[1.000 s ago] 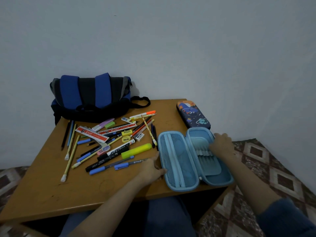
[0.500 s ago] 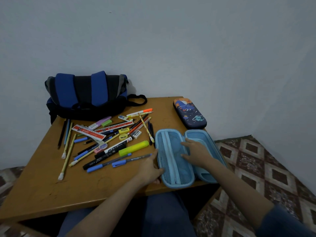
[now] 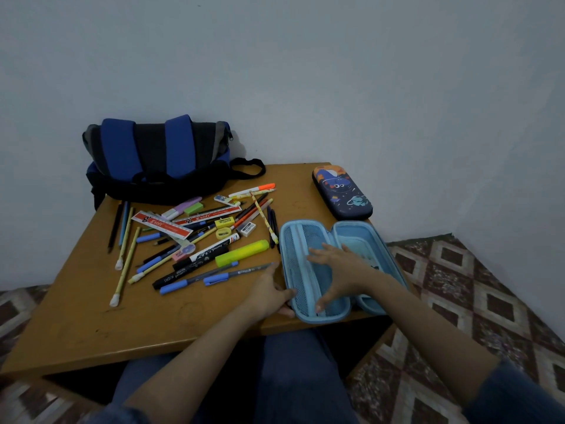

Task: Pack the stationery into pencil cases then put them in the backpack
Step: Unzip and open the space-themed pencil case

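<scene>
Table [image 3: 91, 316]: wooden, carrying every item below.
Light blue pencil case [image 3: 298, 249]: near right of the table, lying open flat, two halves side by side; mesh pocket lining the left half, right half largely hidden behind the wrist (contents there impossible to tell).
Right hand [image 3: 342, 270]: spread over the open case, palm down, fingers wide apart and pointing left over the mesh, thumb toward the near rim; touching or just above the mesh, cannot tell.
Left hand [image 3: 269, 293]: at the near-left corner of the open case, thumb on the rim, fingers curled under the edge, pinching it.
Dark space-print pencil case [image 3: 342, 192]: far right, closed, apart from the open one; inside not visible.
Backpack [image 3: 159, 157]: far left against the wall, blue and black, strap trailing right onto the table; inside not visible.
Loose stationery: all out on the table, left of the open case.
Yellow highlighter [image 3: 243, 253]: just left of the open case.
Red rulers [image 3: 162, 224]: two, toward the far left of the pile.
Blue-capped pens [image 3: 198, 278]: nearest row, one tip close to the left hand.
Black markers [image 3: 183, 272]: between highlighter and pens.
Orange-capped pen [image 3: 260, 188]: far edge of the pile.
Pencils [image 3: 125, 267]: left edge of the pile.
</scene>
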Motion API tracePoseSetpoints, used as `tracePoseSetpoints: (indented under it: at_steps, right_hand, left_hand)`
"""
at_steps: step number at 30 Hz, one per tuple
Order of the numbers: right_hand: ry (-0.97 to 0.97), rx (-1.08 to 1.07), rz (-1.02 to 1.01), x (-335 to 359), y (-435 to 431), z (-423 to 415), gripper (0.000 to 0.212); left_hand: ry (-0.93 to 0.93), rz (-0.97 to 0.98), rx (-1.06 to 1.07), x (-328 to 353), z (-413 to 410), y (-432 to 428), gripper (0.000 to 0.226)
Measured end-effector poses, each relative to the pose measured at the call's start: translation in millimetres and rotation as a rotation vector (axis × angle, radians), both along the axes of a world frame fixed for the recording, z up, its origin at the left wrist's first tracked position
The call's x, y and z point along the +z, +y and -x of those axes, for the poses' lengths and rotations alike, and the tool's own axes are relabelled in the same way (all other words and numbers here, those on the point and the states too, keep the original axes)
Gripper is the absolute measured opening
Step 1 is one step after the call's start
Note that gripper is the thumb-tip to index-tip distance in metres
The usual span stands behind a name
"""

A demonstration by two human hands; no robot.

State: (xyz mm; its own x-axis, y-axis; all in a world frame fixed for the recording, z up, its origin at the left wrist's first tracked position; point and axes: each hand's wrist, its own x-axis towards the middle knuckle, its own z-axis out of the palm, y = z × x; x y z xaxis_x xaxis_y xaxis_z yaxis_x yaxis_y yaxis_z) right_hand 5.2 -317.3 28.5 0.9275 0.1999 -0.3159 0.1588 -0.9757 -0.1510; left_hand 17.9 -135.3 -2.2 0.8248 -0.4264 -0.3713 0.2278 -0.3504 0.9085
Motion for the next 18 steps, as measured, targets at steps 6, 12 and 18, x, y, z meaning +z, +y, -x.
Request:
tracePoseSetpoints:
  at_steps: [6, 12, 18]
  right_hand:
    - [0.07, 0.003, 0.051, -0.5, 0.1, 0.4, 0.115]
    - [0.087, 0.012, 0.048, -1.9, 1.9, 1.1, 0.114]
    - [0.01, 0.027, 0.062, -8.0, 2.7, 2.9, 0.097]
  left_hand:
    - [-0.028, 0.01, -0.04, 0.6, 1.1, 1.5, 0.063]
    - [-0.038, 0.002, -0.035, 2.1, 1.3, 0.2, 0.063]
    - [-0.039, 0.0, -0.032, -3.5, -1.1, -0.9, 0.064]
